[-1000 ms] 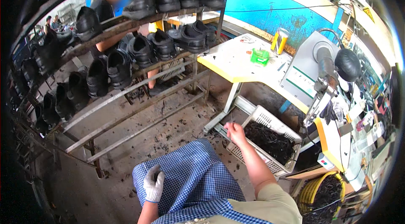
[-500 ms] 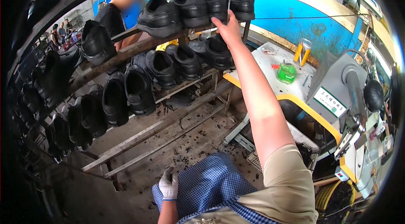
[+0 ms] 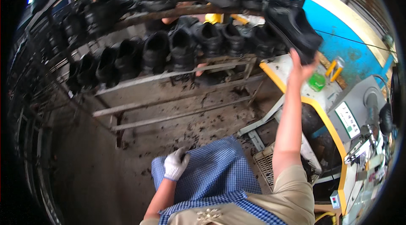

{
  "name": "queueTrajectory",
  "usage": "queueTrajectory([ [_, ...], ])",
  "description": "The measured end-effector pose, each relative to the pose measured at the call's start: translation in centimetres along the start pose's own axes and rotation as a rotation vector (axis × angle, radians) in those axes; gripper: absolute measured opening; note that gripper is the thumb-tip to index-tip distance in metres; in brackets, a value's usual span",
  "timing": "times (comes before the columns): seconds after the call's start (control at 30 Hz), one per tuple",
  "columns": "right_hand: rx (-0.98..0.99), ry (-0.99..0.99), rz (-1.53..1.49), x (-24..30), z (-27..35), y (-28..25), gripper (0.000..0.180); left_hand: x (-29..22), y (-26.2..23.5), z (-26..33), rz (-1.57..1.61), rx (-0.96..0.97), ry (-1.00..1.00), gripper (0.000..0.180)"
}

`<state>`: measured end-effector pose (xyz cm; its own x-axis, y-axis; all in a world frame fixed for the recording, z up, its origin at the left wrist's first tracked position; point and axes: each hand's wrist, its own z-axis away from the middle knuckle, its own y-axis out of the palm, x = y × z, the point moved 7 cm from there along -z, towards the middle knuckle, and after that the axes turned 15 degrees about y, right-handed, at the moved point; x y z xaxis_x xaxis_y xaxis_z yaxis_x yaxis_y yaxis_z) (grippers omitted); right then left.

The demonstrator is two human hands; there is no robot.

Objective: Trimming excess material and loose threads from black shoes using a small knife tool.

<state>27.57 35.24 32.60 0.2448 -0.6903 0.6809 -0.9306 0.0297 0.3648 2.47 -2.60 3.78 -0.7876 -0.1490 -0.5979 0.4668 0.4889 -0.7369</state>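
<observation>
At the right end of the rack, a black shoe [image 3: 298, 24] is gripped by its lower end in my bare right hand [image 3: 302, 70], with the arm stretched forward. The thumb shows along one side of it; the other fingers are mostly hidden. My left hand [image 3: 176, 165] wears a white knitted glove and rests over the blue checked apron [image 3: 211, 163]. Its fingers are curled, and dark patches show at the fingertips. Whether something small sits in them cannot be made out. Several more black shoes [image 3: 182, 49] stand side by side on the rack's middle shelf.
The metal rack [image 3: 169, 74] spans the left and middle, with more shoes on its upper shelf. Behind it is another person's arm [image 3: 169, 20]. A white, yellow-edged table [image 3: 279, 70] at right bears a green container [image 3: 316, 82] and a grey machine [image 3: 359, 93].
My right hand has taken a shoe from the upper shelf's right end and brought it nearer, tilted. The view has turned. My left hand stays low over the apron.
</observation>
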Motion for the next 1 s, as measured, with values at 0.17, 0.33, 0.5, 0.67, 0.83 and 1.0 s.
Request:
queueTrajectory([
  [0.17,0.074,0.296,-0.132,1.5,15.8,-9.7,0.085,-1.6,-0.6,1.0,0.853,-0.340,-0.201,0.039],
  [0.33,0.736,0.720,0.081,0.1,28.2,-4.5,0.082,-10.0,-6.1,-0.8,0.359,-0.341,0.201,0.042],
  [0.5,1.278,0.691,0.200,1.3,34.6,-1.7,0.084,-7.9,-1.7,1.9,1.013,-0.149,-0.177,0.048],
  [0.67,1.448,0.598,0.188,2.7,35.7,-2.7,0.088,-7.0,1.8,5.5,1.747,-0.181,-0.590,0.044],
  [0.83,1.307,0.514,0.239,4.7,34.5,-4.5,0.045,-10.3,1.1,6.8,1.624,-0.212,-0.478,0.042],
  [1.0,1.216,0.141,0.257,7.2,33.7,-4.1,0.029,-11.9,-0.2,7.2,1.281,-0.223,-0.281,0.042],
])
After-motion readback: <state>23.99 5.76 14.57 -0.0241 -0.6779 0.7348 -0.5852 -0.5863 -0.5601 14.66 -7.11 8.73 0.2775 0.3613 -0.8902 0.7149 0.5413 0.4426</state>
